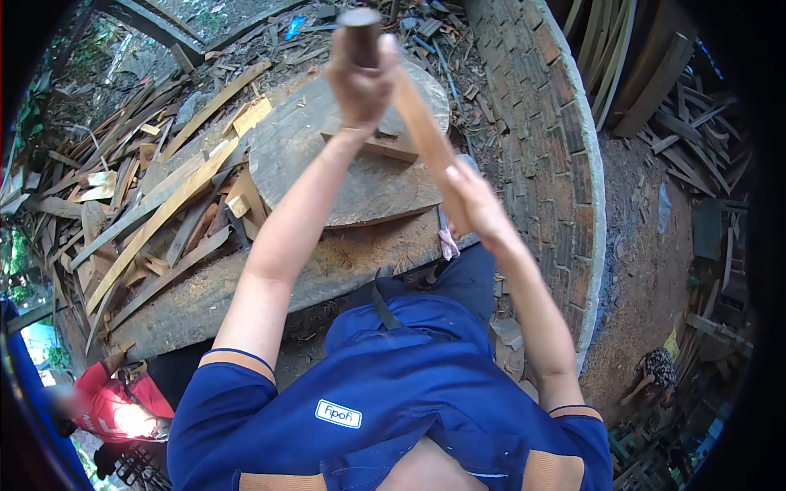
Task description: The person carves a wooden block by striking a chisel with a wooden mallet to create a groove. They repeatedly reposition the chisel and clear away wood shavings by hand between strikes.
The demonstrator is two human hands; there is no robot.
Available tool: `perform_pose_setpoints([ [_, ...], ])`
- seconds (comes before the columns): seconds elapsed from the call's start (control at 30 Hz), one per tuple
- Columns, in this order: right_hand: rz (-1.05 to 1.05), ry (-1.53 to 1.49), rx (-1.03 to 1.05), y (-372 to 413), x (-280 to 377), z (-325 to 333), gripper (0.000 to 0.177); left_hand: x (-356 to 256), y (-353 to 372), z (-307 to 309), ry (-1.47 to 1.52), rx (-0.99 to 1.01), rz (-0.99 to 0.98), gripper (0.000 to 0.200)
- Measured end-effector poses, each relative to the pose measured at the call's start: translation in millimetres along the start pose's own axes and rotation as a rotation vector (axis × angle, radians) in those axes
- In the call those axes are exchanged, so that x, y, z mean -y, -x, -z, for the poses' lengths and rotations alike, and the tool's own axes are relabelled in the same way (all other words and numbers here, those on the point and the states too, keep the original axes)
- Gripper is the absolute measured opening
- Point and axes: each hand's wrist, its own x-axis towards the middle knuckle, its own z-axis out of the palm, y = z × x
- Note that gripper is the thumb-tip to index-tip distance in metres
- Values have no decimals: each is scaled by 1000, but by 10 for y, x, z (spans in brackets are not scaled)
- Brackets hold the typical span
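My left hand (363, 94) is closed round a thick, dark round handle (360, 45) with a pale flat end facing up; its lower part is hidden by my hand. In my right hand (477, 200) is a long, light-brown piece of wood (426, 131), blurred by motion, slanting up toward my left hand. Below both hands, a small wooden block (395, 149) with a dark notch in its top lies on a big round wooden slab (299, 164). My left forearm crosses over the slab.
The slab rests on a sawdust-covered bench (188, 315). Planks and offcuts (155, 213) pile up on the left. A curved brick wall (540, 139) stands on the right. A person in red (123, 393) sits at lower left; another person (655, 372) is at far right.
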Motion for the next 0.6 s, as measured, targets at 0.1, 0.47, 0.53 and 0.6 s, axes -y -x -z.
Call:
perform_pose_setpoints([
  [0.1, 339, 17, -163, 210, 781, 36, 60, -168, 82, -203, 7, 55, -57, 22],
  [0.47, 880, 652, -275, 444, 1478, 415, 47, -166, 176, -287, 24, 226, 33, 23],
  [0.53, 705, 517, -281, 481, 1478, 340, 51, -162, 174, -238, -6, 221, -43, 21],
  [0.6, 896, 745, -291, 308, 1280, 273, 48, -142, 190, -217, -41, 251, 0, 23],
])
